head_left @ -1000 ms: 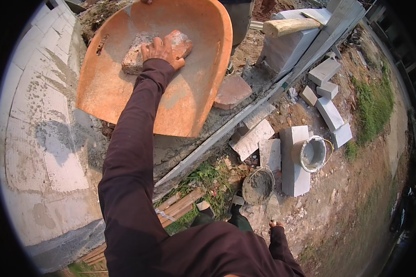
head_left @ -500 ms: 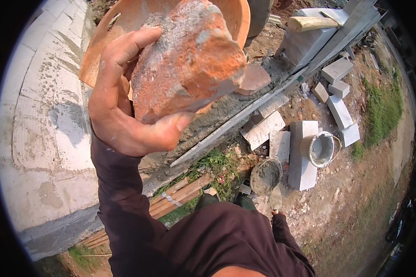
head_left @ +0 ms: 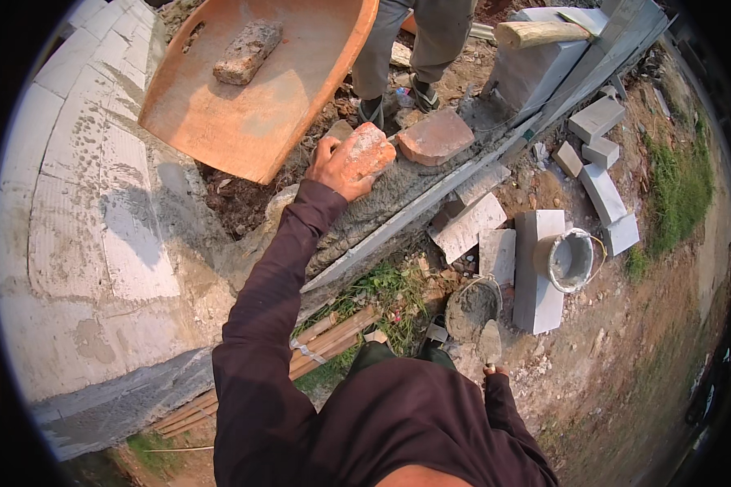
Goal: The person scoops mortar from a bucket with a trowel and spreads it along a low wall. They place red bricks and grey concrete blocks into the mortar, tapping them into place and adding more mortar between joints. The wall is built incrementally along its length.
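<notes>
My left hand [head_left: 338, 169] grips a rough orange-red brick chunk [head_left: 369, 148] over the wet mortar bed [head_left: 349, 231], just left of a flat reddish stone [head_left: 436, 136] lying on it. An orange scoop-shaped tray [head_left: 284, 97] at the upper left holds another mottled rubble piece [head_left: 246, 53]. Low at the right, my right hand [head_left: 495, 369] holds a trowel [head_left: 490, 341] beside a bucket of mortar [head_left: 473, 302].
A white block wall [head_left: 61, 227] fills the left. Another person's legs [head_left: 426, 45] stand beyond the bed. A timber board [head_left: 544, 114] runs diagonally, with a log on a block behind it. White blocks [head_left: 536, 300], a second bucket [head_left: 568, 261] and bamboo poles [head_left: 333, 349] lie below.
The brick chunk came out of the orange tray in my left hand, rose close to the camera, then moved down and right over the mortar bed, beside the flat stone.
</notes>
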### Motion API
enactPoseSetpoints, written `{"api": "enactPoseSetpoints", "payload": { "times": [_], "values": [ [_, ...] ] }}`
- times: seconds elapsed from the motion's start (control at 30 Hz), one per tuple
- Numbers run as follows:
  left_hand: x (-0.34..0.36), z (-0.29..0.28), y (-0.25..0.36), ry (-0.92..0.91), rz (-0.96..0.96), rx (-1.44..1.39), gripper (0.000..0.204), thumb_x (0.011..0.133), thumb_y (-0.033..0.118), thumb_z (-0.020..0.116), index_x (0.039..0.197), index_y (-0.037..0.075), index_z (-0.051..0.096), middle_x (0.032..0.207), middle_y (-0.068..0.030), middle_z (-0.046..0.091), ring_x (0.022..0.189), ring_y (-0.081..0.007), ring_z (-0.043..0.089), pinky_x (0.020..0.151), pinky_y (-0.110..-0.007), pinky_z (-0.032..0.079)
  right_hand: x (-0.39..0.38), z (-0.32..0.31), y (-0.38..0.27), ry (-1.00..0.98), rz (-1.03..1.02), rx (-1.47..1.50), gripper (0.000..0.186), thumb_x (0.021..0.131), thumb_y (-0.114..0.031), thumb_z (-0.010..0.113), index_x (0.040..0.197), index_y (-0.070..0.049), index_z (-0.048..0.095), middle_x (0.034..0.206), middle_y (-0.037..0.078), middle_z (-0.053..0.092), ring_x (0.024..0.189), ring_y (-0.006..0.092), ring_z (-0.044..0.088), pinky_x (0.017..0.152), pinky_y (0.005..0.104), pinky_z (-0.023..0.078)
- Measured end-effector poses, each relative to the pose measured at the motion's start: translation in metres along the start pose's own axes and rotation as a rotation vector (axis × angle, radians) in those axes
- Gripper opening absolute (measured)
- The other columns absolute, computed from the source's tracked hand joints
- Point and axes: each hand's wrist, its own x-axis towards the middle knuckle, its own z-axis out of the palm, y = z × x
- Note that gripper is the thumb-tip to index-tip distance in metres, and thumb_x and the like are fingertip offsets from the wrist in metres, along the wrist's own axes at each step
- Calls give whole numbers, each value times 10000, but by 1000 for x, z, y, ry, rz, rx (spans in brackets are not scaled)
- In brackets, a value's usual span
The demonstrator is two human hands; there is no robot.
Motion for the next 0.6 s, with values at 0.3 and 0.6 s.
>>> {"api": "enactPoseSetpoints", "payload": {
  "times": [0.3, 0.6],
  "values": [
    [-32, 0, 21, -136, 77, 189, 659, 568, 396, 706, 1159, 125, 593, 1068, -157, 465, 999, -309, 477, 892, -417, 344, 14, -13, 16, 26, 66, -71, 292, 777, -188, 684, 1000, -38, 571, 589, 60, 515, 412, 192, 489, 380, 337, 417],
    [-33, 0, 26, -169, 31, 238, 664, 544, 388, 737, 1141, 128, 606, 1136, -152, 463, 1046, -309, 469, 902, -427, 331, 21, -1, -21, -12, -28, 1, 284, 791, -228, 680, 1006, -84, 563, 605, 49, 518, 424, 179, 491, 382, 323, 390]
  ]
}}
